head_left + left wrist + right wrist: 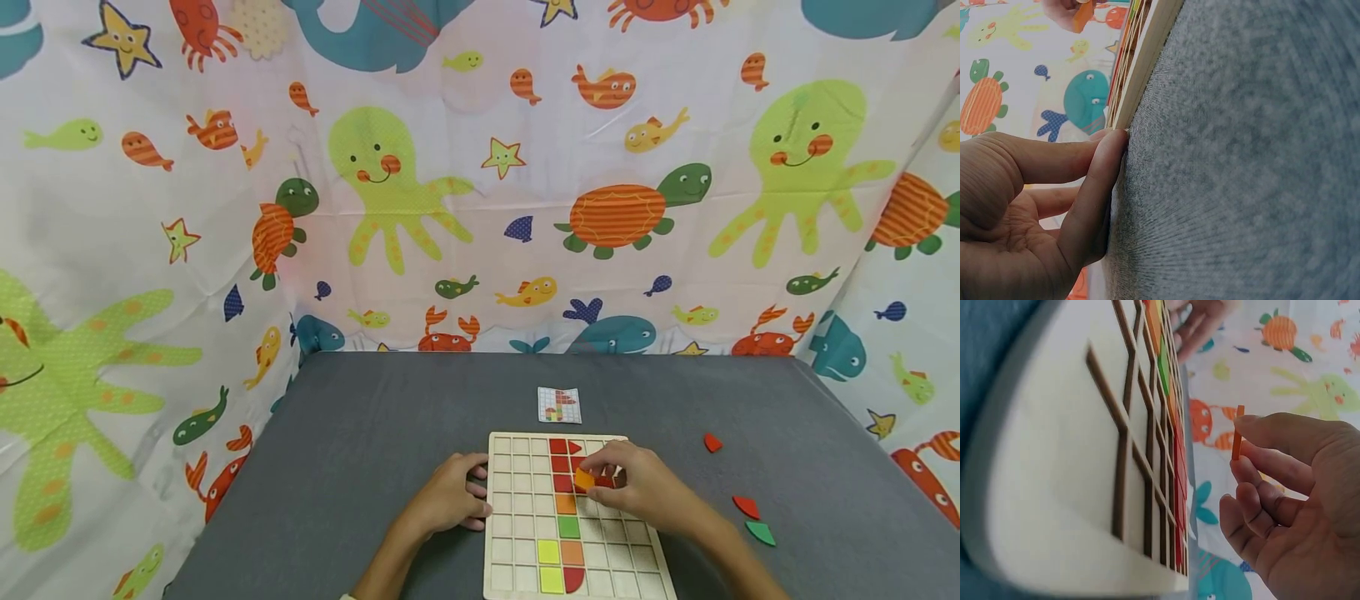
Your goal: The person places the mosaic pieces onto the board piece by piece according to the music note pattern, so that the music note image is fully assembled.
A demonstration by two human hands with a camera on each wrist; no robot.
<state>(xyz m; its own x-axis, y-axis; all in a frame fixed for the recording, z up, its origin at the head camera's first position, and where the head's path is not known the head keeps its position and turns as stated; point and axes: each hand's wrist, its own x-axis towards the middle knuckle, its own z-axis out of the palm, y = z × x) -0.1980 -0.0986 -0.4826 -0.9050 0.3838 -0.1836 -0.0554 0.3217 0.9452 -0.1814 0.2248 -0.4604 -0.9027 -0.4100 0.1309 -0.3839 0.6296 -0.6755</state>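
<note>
A wooden grid board (520,483) lies on the grey table, with red pieces (562,463) in its upper middle cells. Below them sit an orange square (566,504), a green square (568,527) and several yellow, orange and red pieces. My right hand (633,479) pinches a thin orange piece (1238,434) between thumb and fingertips, raised over the board's upper right part. At the board's left edge, my left hand (450,496) holds the rim, thumb and finger (1100,169) close together there in the left wrist view.
Behind the board lies a small printed card (559,405) with a coloured grid pattern. To the right are a loose red piece (712,442), a red quarter piece (746,507) and a green quarter piece (761,532). A sea-animal curtain (465,317) borders the table.
</note>
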